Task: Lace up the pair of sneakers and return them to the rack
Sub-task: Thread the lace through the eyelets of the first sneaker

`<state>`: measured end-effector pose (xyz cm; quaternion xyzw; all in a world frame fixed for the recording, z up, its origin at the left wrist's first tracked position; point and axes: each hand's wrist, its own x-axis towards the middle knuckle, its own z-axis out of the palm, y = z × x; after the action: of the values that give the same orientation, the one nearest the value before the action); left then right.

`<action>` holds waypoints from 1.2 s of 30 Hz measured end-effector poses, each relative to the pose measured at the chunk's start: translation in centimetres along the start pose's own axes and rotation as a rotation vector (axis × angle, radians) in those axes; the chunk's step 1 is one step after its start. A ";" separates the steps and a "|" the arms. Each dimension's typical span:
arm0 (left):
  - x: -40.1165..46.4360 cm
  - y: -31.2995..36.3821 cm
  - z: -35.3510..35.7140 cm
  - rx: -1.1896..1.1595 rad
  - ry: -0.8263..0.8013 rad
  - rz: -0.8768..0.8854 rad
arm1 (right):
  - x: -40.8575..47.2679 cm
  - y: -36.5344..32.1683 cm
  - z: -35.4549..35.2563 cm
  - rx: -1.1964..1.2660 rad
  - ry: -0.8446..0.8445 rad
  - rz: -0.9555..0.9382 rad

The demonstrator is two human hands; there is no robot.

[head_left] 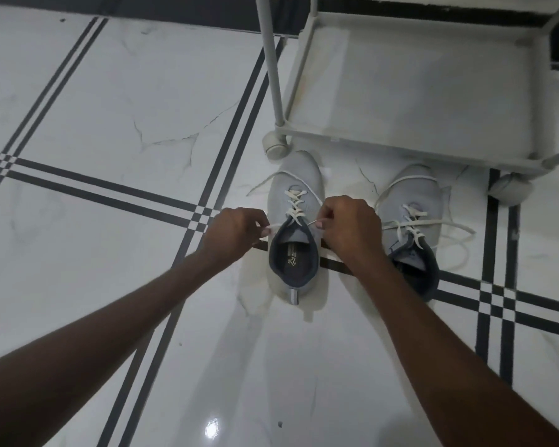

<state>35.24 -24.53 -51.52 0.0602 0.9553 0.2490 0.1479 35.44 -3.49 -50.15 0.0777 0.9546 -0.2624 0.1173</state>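
Two light grey sneakers with dark blue collars stand on the floor, toes pointing away from me. The left sneaker (296, 188) has a cream lace (296, 203) crossed through its eyelets. My left hand (234, 235) pinches one end of that lace at the shoe's left side. My right hand (350, 227) pinches the other end at the right side of the tongue. The right sneaker (412, 195) is laced too, with its loose lace (459, 227) trailing over the toe and out to the right. My right forearm covers part of its heel.
A white rack (413, 140) on castor wheels stands just beyond the shoes, its bottom shelf bare. One wheel (275, 146) almost touches the left sneaker's toe. The floor is glossy white marble tile (110, 108) with dark stripes.
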 end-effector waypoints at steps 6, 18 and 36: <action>1.0 -1.1 -2.0 0.278 -0.226 -0.050 | 0.8 2.0 -2.2 -0.238 -0.076 0.216; 2.5 3.9 -6.4 0.101 -0.169 0.160 | -0.5 -1.1 0.9 0.079 -0.060 -0.097; 1.9 1.3 -0.7 -0.133 -0.145 0.009 | 0.0 -0.2 2.2 0.219 0.005 -0.044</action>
<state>33.33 -23.31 -50.78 0.0725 0.9232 0.3073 0.2192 35.76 -4.81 -51.84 0.0696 0.9219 -0.3677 0.1001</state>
